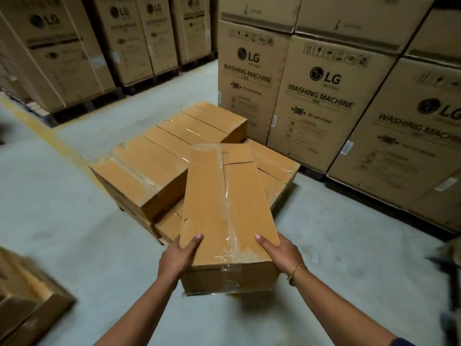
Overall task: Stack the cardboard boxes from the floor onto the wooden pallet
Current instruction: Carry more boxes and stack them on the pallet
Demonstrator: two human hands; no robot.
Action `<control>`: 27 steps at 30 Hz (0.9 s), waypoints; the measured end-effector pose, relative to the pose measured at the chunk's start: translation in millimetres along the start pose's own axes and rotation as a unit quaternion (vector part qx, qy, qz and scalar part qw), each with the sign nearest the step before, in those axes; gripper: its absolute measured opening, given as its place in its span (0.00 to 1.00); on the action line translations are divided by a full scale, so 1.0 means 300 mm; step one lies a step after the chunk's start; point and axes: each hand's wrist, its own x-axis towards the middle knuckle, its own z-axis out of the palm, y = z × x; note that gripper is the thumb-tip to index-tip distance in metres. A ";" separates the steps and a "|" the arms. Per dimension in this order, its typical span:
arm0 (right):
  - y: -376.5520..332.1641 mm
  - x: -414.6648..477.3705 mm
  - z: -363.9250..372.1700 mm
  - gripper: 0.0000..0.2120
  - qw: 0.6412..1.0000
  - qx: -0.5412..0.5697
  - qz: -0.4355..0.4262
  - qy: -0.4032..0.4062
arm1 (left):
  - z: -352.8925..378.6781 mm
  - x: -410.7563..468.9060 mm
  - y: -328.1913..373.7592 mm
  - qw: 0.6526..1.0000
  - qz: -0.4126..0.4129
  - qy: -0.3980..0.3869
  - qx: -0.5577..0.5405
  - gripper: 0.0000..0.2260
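I hold a long taped cardboard box [225, 208] in the air in front of me. My left hand [178, 258] grips its near left corner, thumb on top. On the near right corner my right hand [282, 253] grips the same way, a gold bracelet on its wrist. The box's far end hangs over a stack of several similar boxes [159, 156] ahead of me. These lie side by side in at least two layers. The wooden pallet under them is almost wholly hidden; only a dark foot [121, 208] shows at the stack's left corner.
Tall LG washing machine cartons [319, 96] wall off the right and far side. More tall cartons [62, 58] stand at the back left. Another cardboard box [25, 300] lies on the floor at the near left. A yellow floor line [50, 136] runs left of the stack.
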 end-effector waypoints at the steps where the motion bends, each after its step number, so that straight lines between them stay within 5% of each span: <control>1: 0.033 0.045 -0.064 0.27 1.000 0.000 -0.001 0.001 | 0.073 0.004 0.046 1.000 -0.002 0.001 -0.002 0.39; 9: 0.210 0.393 -0.554 0.22 1.000 -0.013 0.010 0.008 | 0.572 0.063 0.438 1.000 -0.005 -0.017 -0.005 0.36; 21: 0.239 1.062 -0.912 0.27 0.999 -0.039 0.018 -0.023 | 1.032 0.506 0.767 0.999 -0.037 -0.025 -0.029 0.56; 27: 0.153 1.540 -1.028 0.24 0.994 -0.082 0.012 -0.069 | 1.224 0.791 1.003 0.995 -0.078 -0.003 -0.059 0.40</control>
